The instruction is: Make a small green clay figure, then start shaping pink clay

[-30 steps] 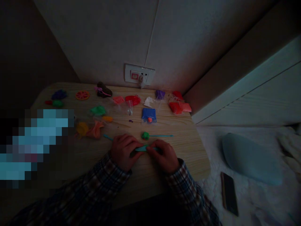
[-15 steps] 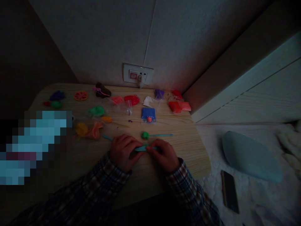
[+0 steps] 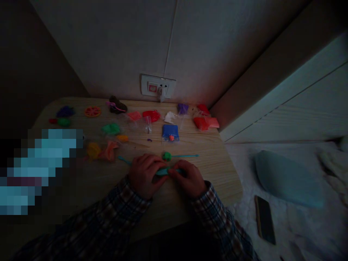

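Right hand [image 3: 191, 179] pinches a teal tool [image 3: 162, 172]; left hand [image 3: 144, 175] curls at its tip, hold unclear. Likely light, stiff; grasp mid-length.

Left hand [image 3: 145, 175] and right hand [image 3: 190, 177] sit over the near half of the tabletop [image 3: 214, 174], tool [image 3: 162, 172] between them. Lump [image 3: 166, 156] just behind the tool, rod [image 3: 186, 156] running from it toward the right edge. Packet [image 3: 170, 131] behind the lump. Bag cluster [image 3: 202, 123] at the far right corner, wheel [image 3: 92, 111] near the far left one. Wall socket [image 3: 148, 87] behind the far edge. Phone [image 3: 265, 219] on the bedding [image 3: 237, 166], right of the tabletop.
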### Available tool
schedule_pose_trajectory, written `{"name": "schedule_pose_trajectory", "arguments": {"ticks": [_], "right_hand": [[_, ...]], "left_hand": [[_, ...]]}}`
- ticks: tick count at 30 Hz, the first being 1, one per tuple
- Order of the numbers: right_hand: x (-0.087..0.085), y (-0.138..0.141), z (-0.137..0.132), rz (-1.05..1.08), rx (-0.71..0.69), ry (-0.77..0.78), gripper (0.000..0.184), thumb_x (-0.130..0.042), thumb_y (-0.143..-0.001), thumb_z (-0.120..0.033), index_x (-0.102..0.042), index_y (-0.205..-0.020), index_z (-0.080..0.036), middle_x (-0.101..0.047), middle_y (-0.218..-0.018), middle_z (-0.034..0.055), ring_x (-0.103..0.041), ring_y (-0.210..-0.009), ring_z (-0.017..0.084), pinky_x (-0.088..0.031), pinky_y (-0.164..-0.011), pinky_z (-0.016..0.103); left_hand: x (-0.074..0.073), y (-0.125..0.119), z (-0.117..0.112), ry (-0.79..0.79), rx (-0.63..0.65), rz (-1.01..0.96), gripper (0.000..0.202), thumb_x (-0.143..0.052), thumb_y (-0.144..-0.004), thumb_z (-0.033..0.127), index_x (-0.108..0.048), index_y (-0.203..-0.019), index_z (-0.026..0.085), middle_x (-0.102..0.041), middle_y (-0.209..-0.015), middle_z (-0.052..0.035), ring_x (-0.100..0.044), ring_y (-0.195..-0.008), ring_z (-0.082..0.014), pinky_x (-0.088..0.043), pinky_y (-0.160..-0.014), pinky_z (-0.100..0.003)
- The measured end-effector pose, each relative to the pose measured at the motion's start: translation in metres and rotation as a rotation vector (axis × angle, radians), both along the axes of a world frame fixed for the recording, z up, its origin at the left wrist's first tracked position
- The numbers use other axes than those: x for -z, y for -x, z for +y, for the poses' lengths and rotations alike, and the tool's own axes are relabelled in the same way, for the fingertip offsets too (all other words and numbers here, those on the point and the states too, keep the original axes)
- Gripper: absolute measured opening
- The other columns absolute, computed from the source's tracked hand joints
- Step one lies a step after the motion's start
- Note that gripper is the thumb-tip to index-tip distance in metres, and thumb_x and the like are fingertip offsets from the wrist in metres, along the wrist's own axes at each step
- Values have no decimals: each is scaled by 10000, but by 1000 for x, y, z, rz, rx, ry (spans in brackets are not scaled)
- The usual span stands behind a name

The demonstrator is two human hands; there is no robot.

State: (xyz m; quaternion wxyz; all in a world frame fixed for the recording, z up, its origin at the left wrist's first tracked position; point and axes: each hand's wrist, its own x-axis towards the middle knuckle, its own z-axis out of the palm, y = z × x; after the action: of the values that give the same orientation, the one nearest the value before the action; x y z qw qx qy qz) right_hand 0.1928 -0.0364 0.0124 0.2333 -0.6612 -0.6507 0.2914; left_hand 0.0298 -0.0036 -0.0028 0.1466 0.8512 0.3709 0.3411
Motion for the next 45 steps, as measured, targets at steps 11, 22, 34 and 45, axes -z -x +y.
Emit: {"name": "schedule_pose_trajectory", "arguments": {"ticks": [11, 22, 34, 45], "right_hand": [[2, -2, -2, 6, 14, -16, 204, -554, -774, -308, -587, -634, -164, -550, -619, 15, -507, -607, 148, -367, -576, 261], [-1, -4, -1, -4, 5, -4, 175, -580, -765, -280, -600, -638, -162, -555, -612, 10, -511, -600, 142, -373, -566, 254], [-1, -8, -1, 18, 0, 29, 187, -567, -766, -302, -603, -645, -165, -566, -619, 14, -522, -617, 151, -382, -591, 260], [-1, -8, -1, -22, 8, 26, 192, -573, -770, -303, -597, -644, -161, -551, -612, 8, -514, -608, 144, -371, -581, 255]], "left_hand": [[3, -7, -3, 14, 4, -18, 123, -628, -739, 249, -641, -830, 168, -654, -862, -45, -567, -821, -214, -413, -729, -374], [-1, -10, -3, 42, 22, -11, 68, -610, -746, 197, -638, -788, 151, -635, -812, -53, -540, -787, -202, -459, -700, -345], [0, -16, -6, 57, 9, 19, 118, -610, -739, 205, -630, -842, 150, -620, -817, -64, -551, -785, -216, -478, -696, -354], [6, -12, -6, -24, -42, 5, 161, -568, -783, 313, -628, -833, 172, -651, -801, -52, -570, -767, -210, -427, -665, -342]]}}
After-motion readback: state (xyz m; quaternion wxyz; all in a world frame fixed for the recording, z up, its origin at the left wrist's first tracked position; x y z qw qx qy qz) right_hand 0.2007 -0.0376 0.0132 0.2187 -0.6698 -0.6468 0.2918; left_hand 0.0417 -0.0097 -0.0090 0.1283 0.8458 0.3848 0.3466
